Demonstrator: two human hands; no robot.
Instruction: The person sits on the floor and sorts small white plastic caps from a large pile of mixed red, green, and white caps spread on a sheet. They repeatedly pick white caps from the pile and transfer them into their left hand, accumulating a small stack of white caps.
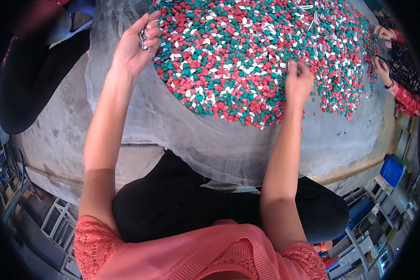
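1. Head view: from my remote seat I see the left hand (133,51) at the left edge of the pile (228,60), fingers curled around a few slim, silvery bits (143,41).
2. I find the right hand (298,84) farther right, over the pile's near side, fingers bent and close together; I cannot tell whether they grasp a piece.
3. Small red, green and white pieces make up the pile, which lies spread on a translucent sheet (205,147) ahead of the person's black-clad lap (186,200).
4. Beneath the sheet I see a grey slab (56,126).
5. Across at the far right, I make out a co-worker's two hands (382,70) beside the pile, with red sleeves (404,96).
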